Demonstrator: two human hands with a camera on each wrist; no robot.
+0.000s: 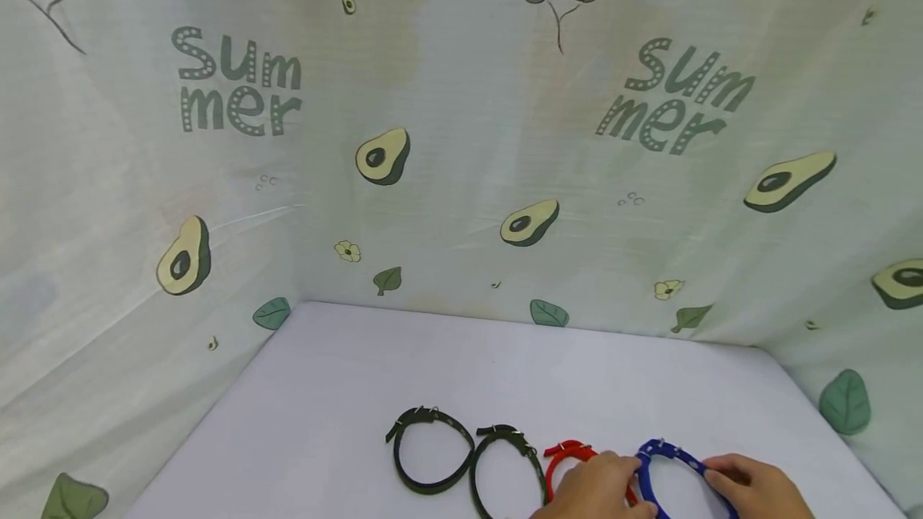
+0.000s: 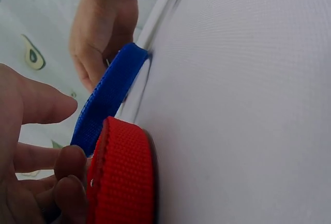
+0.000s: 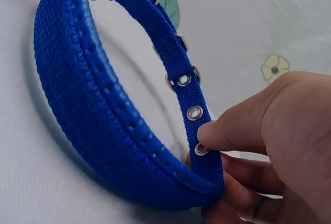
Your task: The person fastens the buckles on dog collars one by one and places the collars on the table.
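Right wrist view shows the right hand (image 3: 269, 146) pinching the blue collar (image 3: 103, 105) while the left hand (image 1: 598, 487) grips its other side; pulling unevenly could drag the touching red collar (image 1: 570, 455).

Both hands low at the near edge of the head view, close together, backs upward. Left hand (image 1: 594, 487) reaching forward and to the right, fingers bent downward; in the left wrist view, thumb extended and clear of the fingers (image 2: 70, 175), which are curled inward with tips drawn close to the palm. Right hand (image 1: 757, 487) just beside it, angled toward the left, wrist leaving the frame at the bottom. In the right wrist view, thumb (image 3: 243, 125) pressed down against the bent fingers beneath it in a pinch. Forearms out of sight.
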